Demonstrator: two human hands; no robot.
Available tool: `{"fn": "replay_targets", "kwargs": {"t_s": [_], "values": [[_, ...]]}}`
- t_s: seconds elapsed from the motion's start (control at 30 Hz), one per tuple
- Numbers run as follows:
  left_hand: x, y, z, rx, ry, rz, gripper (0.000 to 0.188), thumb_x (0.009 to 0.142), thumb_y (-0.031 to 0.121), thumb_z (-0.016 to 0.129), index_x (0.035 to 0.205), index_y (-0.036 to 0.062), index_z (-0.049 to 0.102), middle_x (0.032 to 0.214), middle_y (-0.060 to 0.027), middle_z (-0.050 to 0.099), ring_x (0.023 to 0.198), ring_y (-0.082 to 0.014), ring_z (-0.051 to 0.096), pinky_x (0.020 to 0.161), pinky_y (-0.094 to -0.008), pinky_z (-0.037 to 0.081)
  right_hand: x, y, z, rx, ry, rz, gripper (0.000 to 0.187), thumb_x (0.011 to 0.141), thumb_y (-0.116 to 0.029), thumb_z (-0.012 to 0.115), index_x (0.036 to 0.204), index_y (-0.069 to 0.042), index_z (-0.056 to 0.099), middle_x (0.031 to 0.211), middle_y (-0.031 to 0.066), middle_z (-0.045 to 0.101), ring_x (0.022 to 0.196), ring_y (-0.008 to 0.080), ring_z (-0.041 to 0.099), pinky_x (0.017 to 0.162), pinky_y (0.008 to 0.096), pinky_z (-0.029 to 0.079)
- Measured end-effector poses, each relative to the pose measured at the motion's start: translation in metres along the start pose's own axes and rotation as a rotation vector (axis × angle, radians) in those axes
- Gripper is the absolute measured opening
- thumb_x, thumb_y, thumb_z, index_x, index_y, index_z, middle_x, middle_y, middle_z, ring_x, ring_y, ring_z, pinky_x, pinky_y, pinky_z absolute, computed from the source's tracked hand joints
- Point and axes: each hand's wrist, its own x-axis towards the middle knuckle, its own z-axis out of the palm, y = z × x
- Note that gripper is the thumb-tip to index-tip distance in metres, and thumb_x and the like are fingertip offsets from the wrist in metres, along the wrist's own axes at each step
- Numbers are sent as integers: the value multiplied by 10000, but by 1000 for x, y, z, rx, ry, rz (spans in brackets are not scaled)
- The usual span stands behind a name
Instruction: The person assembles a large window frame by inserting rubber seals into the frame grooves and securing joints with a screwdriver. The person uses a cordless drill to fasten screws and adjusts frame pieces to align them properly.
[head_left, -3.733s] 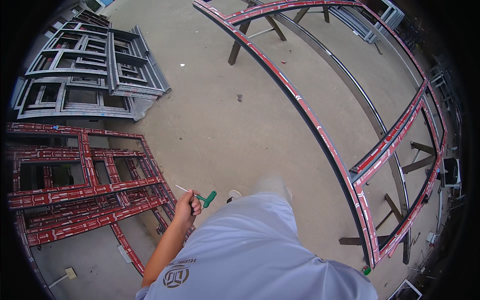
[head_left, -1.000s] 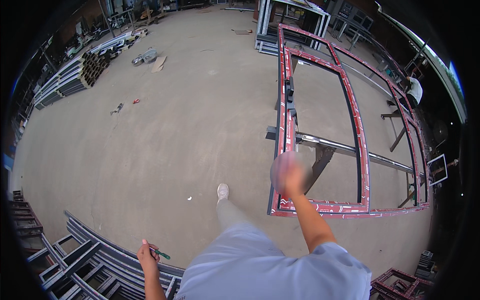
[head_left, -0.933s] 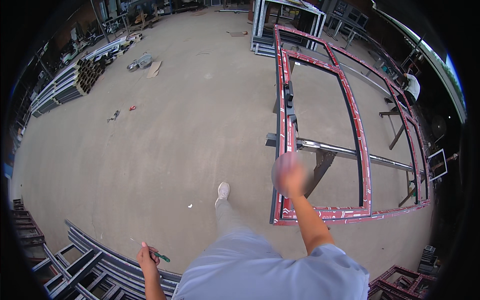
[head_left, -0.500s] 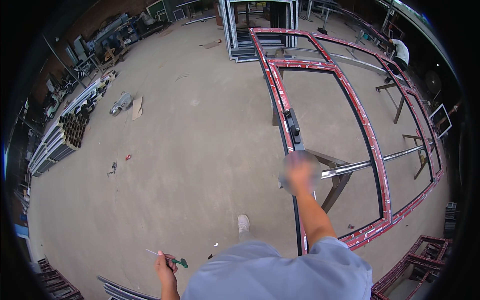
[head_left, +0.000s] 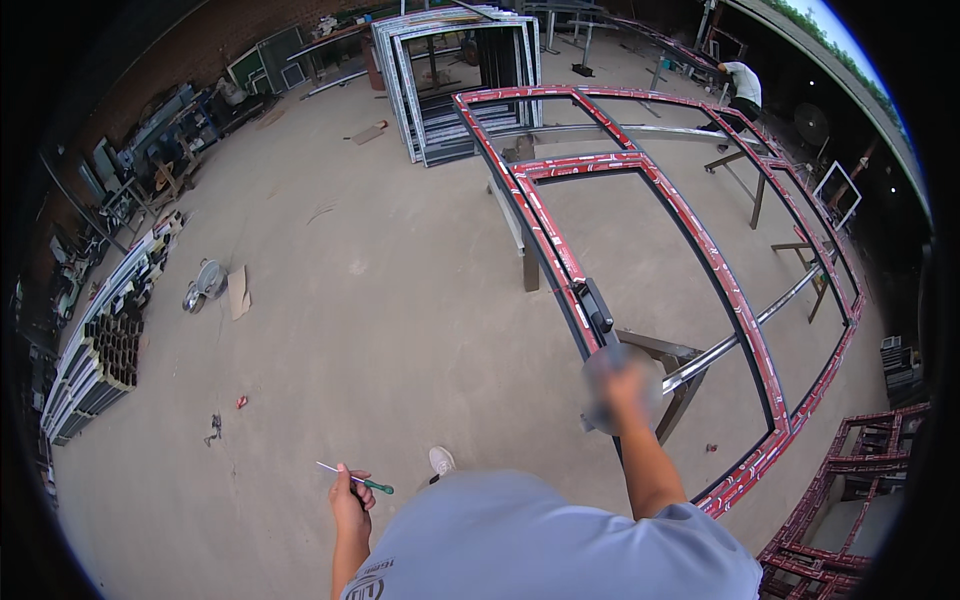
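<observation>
My left hand [head_left: 350, 502] is closed around a screwdriver [head_left: 378, 487] with a green handle, out over the floor left of my body. The thin metal shaft points up and to the left. My right hand [head_left: 624, 390] reaches forward to the near left side of a large window frame [head_left: 545, 222] wrapped in red printed film. A blurred patch covers that hand, so its fingers and anything in them are hidden. Just beyond it, a black handle [head_left: 594, 304] sits on the frame's left member.
Trestle legs [head_left: 680, 408] and a metal bar [head_left: 700, 364] support the frame. Upright frames [head_left: 400, 95] stand at the back, stacked profiles [head_left: 105, 365] lie left. A metal pan [head_left: 210, 278] and cardboard [head_left: 239, 292] are on the floor. Another person [head_left: 744, 85] bends at the far right.
The whole view has shifted, and the frame sits lower in it. My left hand keeps the screwdriver, now closer to my body. My right hand stays by the frame below the black handle.
</observation>
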Motion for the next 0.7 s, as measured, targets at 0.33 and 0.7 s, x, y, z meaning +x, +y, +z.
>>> {"fn": "replay_targets", "kwargs": {"t_s": [0.33,0.7], "values": [[177,101,104,268,-248,-81,564,1075,491,470,877,-20,605,607,16,391,494,-95,351,445,-260,273,15,-129,-12,-47,422,-349,811,828,-268,748,1491,36,392,1462,272,449,1347,449,420,1144,533,320],[288,130,321,129,-195,-200,555,1054,521,502,817,23,570,622,4,389,499,-114,363,445,-269,274,124,-188,-48,-229,-364,10,488,819,-414,764,1102,-18,723,985,252,733,956,402,714,861,474,550]]}}
